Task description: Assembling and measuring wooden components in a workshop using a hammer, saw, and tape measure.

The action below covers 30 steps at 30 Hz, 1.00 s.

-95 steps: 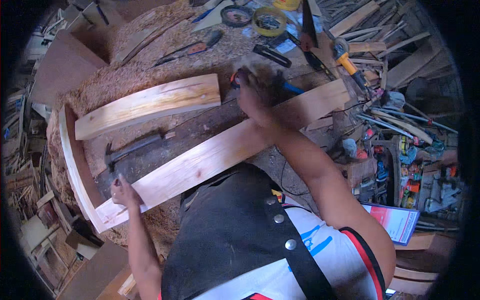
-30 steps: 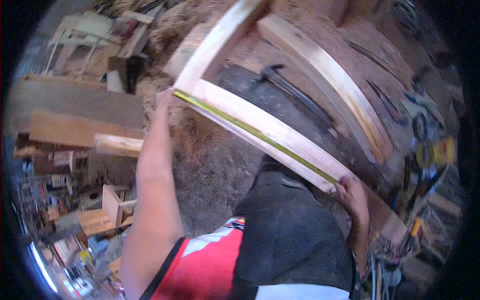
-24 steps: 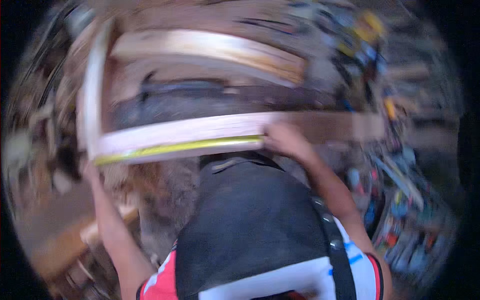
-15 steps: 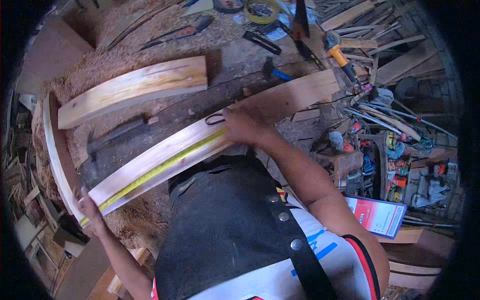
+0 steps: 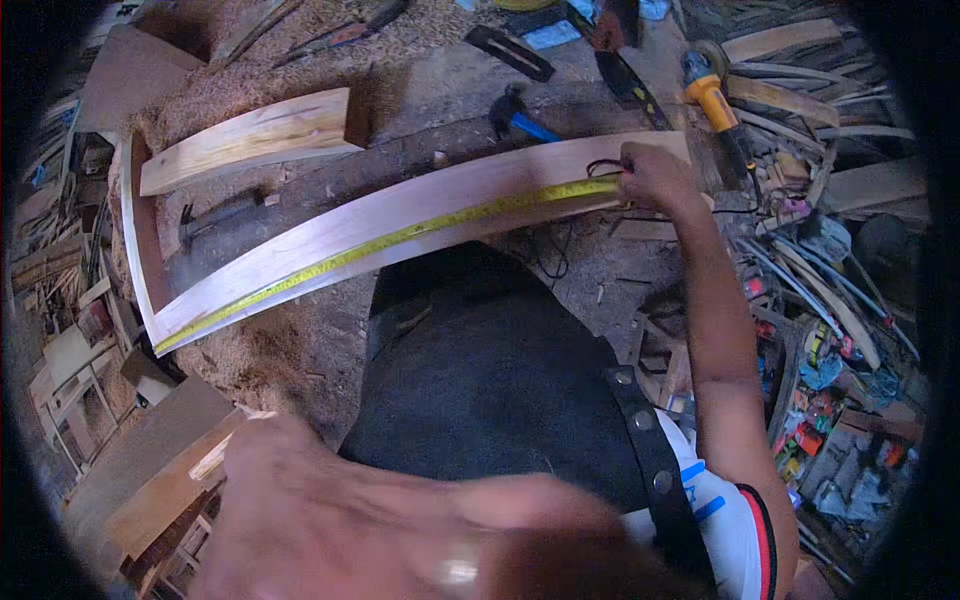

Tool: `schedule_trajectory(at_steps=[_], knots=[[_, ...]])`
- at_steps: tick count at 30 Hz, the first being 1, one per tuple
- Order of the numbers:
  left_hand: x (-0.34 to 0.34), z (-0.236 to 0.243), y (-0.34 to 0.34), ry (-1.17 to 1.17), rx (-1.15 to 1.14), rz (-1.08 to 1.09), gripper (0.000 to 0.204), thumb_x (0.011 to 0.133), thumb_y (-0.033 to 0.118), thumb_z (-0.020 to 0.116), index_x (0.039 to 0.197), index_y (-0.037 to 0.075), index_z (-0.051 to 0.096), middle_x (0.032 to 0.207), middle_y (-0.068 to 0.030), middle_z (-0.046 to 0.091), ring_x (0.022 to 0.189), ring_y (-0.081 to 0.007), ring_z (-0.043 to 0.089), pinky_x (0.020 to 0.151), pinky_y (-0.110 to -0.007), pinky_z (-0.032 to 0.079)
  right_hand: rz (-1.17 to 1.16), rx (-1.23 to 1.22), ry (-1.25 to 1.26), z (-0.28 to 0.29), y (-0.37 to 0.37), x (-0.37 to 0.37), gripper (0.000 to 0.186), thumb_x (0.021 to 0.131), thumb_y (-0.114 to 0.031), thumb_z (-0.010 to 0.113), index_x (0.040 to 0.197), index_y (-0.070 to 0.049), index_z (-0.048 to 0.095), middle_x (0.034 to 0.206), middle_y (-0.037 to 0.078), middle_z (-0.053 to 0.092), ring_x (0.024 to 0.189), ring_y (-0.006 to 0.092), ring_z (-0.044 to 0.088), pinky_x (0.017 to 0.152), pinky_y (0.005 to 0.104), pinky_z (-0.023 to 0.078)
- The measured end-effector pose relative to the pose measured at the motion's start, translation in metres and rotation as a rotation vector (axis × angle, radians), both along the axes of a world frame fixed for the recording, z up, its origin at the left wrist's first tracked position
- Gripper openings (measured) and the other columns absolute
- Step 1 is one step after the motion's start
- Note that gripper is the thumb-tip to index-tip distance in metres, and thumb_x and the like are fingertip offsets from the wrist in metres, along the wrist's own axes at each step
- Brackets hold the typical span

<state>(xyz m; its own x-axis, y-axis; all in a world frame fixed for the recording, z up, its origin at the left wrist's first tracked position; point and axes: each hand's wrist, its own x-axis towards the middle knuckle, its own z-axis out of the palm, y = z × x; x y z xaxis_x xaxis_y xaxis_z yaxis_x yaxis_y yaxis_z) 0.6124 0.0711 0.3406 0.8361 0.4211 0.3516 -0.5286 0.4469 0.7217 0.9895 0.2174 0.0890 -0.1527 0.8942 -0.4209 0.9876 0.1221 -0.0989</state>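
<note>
My right hand (image 5: pixel 650 180) is closed on a tape measure near the right end of a long pale board (image 5: pixel 330 240). The yellow blade (image 5: pixel 410 232) lies along the board, reaching its left end, where a second plank (image 5: pixel 137 230) meets it at an angle. My left hand (image 5: pixel 400 510) is a large blur close to the camera at the bottom, off the board, its fingers unclear. A curved wooden piece (image 5: pixel 245 140) lies behind the board, with a claw hammer (image 5: pixel 215 215) between them.
A blue-handled hammer (image 5: pixel 530 125), yellow angle grinder (image 5: pixel 710 95), black-bladed tools and sawdust (image 5: pixel 240 60) lie at the back. Wood scraps (image 5: pixel 780 40), cables and a cluttered heap of small items (image 5: pixel 820 430) fill the right side. More offcuts (image 5: pixel 70 350) lie at left.
My right hand has moved right along the board, with more blade out. My left hand has left the board's left end and come down close to the camera.
</note>
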Motion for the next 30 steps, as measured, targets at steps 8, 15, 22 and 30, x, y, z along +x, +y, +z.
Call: schedule_trajectory(at_steps=[8,15,22,30], knots=[[-0.074,-0.14,0.024,0.594,0.017,1.097,0.055,0.105,0.044,0.058,0.133,-0.003,0.066,0.131,-0.0146,0.07,0.119,-0.0255,0.064,0.112,-0.044,0.044,-0.053,-0.132,-0.068,0.011,0.018,0.013,0.033,0.091,-0.036,0.074,0.111,-0.01,0.078,0.112,0.018,0.077,0.108,0.0374,0.075,0.092,0.0515,0.058],[-0.082,-0.267,-0.008,1.492,0.613,1.043,0.055,0.088,0.02,0.084,0.137,0.006,0.064,0.135,-0.0192,0.066,0.131,-0.0357,0.059,0.115,-0.046,0.044,-0.053,-0.038,-0.211,0.008,0.011,-0.002,0.031,0.089,-0.03,0.075,0.115,-0.011,0.077,0.118,0.018,0.076,0.113,0.038,0.073,0.093,0.0527,0.057],[-0.031,-0.29,-0.004,1.377,0.92,0.636,0.068,0.085,0.031,0.084,0.144,0.007,0.06,0.149,-0.0188,0.057,0.147,-0.0415,0.045,0.127,-0.053,0.031,-0.038,-0.009,-0.232,0.015,0.007,-0.012,0.022,0.094,-0.023,0.069,0.109,-0.008,0.076,0.116,0.02,0.076,0.113,0.0383,0.073,0.092,0.0533,0.057],[0.055,-0.313,0.034,1.111,1.204,0.779,0.063,0.086,0.032,0.08,0.141,0.006,0.062,0.149,-0.016,0.057,0.147,-0.0413,0.046,0.125,-0.052,0.036,0.035,-0.028,-0.157,0.017,0.008,0.003,0.027,0.089,-0.026,0.072,0.105,-0.006,0.077,0.109,0.021,0.077,0.103,0.0394,0.075,0.089,0.0545,0.058]])
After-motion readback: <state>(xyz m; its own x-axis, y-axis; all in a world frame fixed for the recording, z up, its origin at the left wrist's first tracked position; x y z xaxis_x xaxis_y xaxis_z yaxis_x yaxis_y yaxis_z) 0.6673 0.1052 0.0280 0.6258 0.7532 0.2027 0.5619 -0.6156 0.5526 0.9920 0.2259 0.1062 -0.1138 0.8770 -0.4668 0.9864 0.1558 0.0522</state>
